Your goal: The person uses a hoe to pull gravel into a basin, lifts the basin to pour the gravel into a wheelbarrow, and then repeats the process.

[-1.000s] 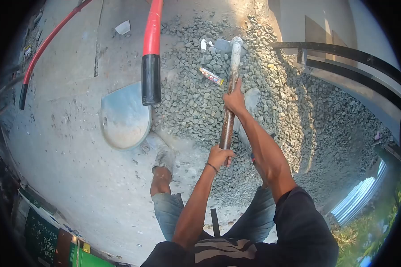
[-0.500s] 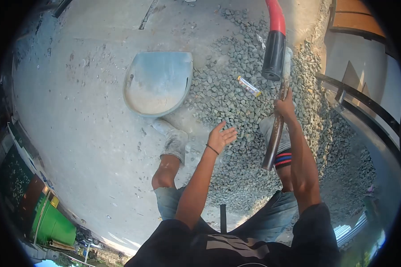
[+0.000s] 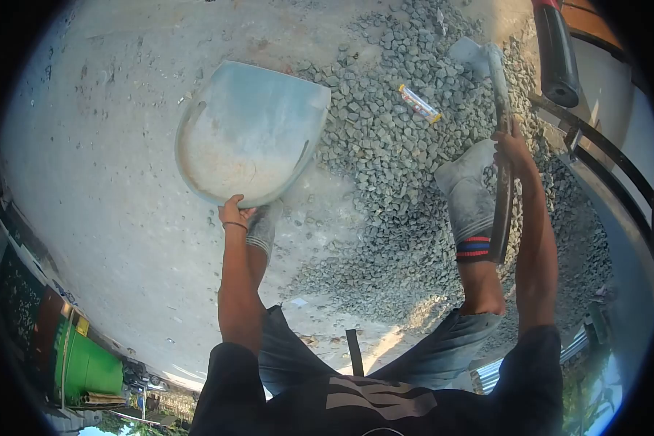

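My left hand [image 3: 235, 211] grips the near rounded rim of a blue-grey scoop pan [image 3: 254, 138], thumb on top of the edge. The pan has a flat far edge, slots in its sides and dust inside. My right hand [image 3: 512, 149] is wrapped round the handle of a hoe [image 3: 503, 203]. The hoe's grey blade [image 3: 469, 55] rests at the far end, by the gravel. Grey gravel [image 3: 385, 160] spreads between the pan and the hoe.
A yellow-and-white wrapper [image 3: 419, 104] lies on the gravel. A black tube end with a red part [image 3: 557, 62] hangs at upper right, near a curved metal bar [image 3: 603, 149]. Dusty concrete [image 3: 116, 167] extends left. A green bin [image 3: 93, 369] stands at lower left.
My left hand has moved left from over the gravel and closed on the pan's rim. My right hand and the hoe have shifted right in view. The black tube also appears further right.
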A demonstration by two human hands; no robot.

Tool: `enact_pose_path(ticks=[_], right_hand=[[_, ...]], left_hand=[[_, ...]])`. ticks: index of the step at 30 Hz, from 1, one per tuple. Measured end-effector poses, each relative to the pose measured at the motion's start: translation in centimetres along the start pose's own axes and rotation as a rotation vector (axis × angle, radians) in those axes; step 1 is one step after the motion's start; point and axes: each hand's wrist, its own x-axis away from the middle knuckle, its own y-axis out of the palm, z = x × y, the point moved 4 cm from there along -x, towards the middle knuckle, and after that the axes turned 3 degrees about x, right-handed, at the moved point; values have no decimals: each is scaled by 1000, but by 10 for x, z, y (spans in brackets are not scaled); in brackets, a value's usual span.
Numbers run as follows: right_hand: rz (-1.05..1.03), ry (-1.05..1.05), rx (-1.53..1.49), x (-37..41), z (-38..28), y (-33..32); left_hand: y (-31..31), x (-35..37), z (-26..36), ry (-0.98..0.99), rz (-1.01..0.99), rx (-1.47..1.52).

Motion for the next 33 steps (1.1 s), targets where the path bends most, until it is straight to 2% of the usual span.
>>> enact_pose_path(ticks=[2, 4, 5, 7, 9, 10, 11, 12, 13, 14, 15, 16, 17, 20, 21, 23, 27, 30, 33], right_hand=[[1, -11, -1, -9, 2, -4], [48, -13, 24, -10, -8, -8], [63, -5, 13, -9, -13, -8], [-20, 16, 73, -9, -21, -11], [-26, -4, 52, 1, -26, -12], [-5, -15, 108, -13, -18, -15], [36, -67, 135, -23, -10, -18], [36, -115, 174, -46, 5, -21], [56, -156, 127, -39, 0, -18], [40, -76, -1, -6, -18, -13], [29, -31, 32, -3, -18, -11], [12, 9, 64, 0, -18, -9], [51, -29, 63, 5, -16, -3], [173, -108, 92, 1, 2, 14], [159, -77, 112, 9, 0, 15], [159, -90, 129, 4, -4, 17], [295, -108, 157, 4, -17, 24], [294, -137, 179, 9, -16, 23], [246, -172, 122, 21, 1, 20]], left_hand=[[-12, 87, -14, 137, 176, -157], [-31, 130, -46, 198, 256, -245], [-33, 154, -59, 206, 275, -424], [-67, 166, -120, 368, 314, -502], [-63, 191, -151, 249, 340, -441], [-84, 175, -181, 208, 305, -429], [-108, 163, -210, 126, 373, -562], [-124, 150, -234, 139, 370, -446], [-111, 147, -234, 131, 329, -462], [-102, 152, -231, 5, 381, -433], [-98, 158, -229, -119, 443, -407], [-107, 131, -246, -277, 382, -298], [-109, 109, -244, -279, 364, -310], [-93, 68, -245, -645, 104, -406], [-86, 68, -234, -648, 91, -431], [-49, 82, -194, -517, 58, -592], [-14, 101, -110, -3, -118, -651], [-20, 93, -62, 98, -157, -621], [-9, 127, -27, 146, -130, -624]])
